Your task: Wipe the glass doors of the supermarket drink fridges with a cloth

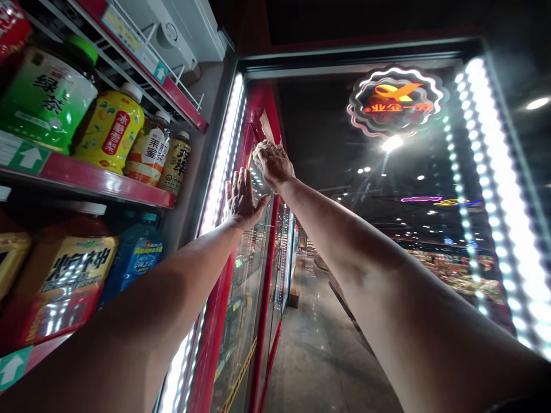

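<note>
My left hand is spread flat, fingers pointing up and thumb out, against the glass door near its left light strip. It holds nothing. Just above and to the right, my right hand presses a crumpled pale cloth to the same pane. The fingers curl over the cloth and partly cover it. The door has a dark frame, with a second bright light strip down its right side. A round sticker with reversed lettering shows on the upper glass.
On my left, cooler shelves hold several drinks, among them a green tea bottle, a yellow bottle and a blue bottle. A pink shelf edge runs beside them. Through the glass appear red-framed coolers and a shiny floor.
</note>
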Demonstrator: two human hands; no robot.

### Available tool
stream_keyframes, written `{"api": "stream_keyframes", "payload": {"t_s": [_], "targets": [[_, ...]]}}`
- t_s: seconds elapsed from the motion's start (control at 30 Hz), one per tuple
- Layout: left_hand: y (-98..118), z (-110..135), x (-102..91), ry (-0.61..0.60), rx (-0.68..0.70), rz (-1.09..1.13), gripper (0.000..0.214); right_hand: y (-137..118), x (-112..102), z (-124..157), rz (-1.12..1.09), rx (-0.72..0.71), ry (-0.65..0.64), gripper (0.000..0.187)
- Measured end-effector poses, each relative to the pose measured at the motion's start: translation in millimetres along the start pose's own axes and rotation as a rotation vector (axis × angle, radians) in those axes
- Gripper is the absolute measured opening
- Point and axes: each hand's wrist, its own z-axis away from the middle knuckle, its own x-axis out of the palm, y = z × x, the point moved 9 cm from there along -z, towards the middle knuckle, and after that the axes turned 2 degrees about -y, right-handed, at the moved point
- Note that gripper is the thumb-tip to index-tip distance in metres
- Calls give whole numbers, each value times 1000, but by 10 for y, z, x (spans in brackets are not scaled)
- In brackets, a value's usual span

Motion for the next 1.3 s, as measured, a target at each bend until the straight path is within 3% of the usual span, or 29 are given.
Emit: {"api": "stream_keyframes", "payload": {"t_s": [0.13, 0.37, 0.6, 0.77, 0.87, 1.03, 1.13, 1.2, 1.3], "targets": [[15, 11, -10, 9, 4, 2, 106, -115, 89, -45, -36, 49, 7, 40], [55, 40, -88, 93, 21, -6, 103, -321, 200, 43, -43, -249, -154, 39], [123, 78, -183, 136, 69, 38, 104, -246, 184, -194, -12, 15, -20, 33], [111, 118, -263, 213, 82, 67, 101, -590, 358, -216, -27, -185, -150, 37], [79, 122, -261, 230, 77, 53, 97, -626, 360, -208, -41, -264, -187, 34], [38, 115, -242, 259, 91, 85, 96, -375, 239, -421, -9, -68, -43, 28], [17, 114, -231, 272, 106, 130, 95, -299, 278, -566, -40, 72, 24, 28], [5, 114, -227, 284, 116, 155, 93, -340, 377, -637, -79, 68, -17, 27], [-12, 99, -203, 282, 112, 160, 87, -435, 464, -676, -105, -52, -103, 24]]}}
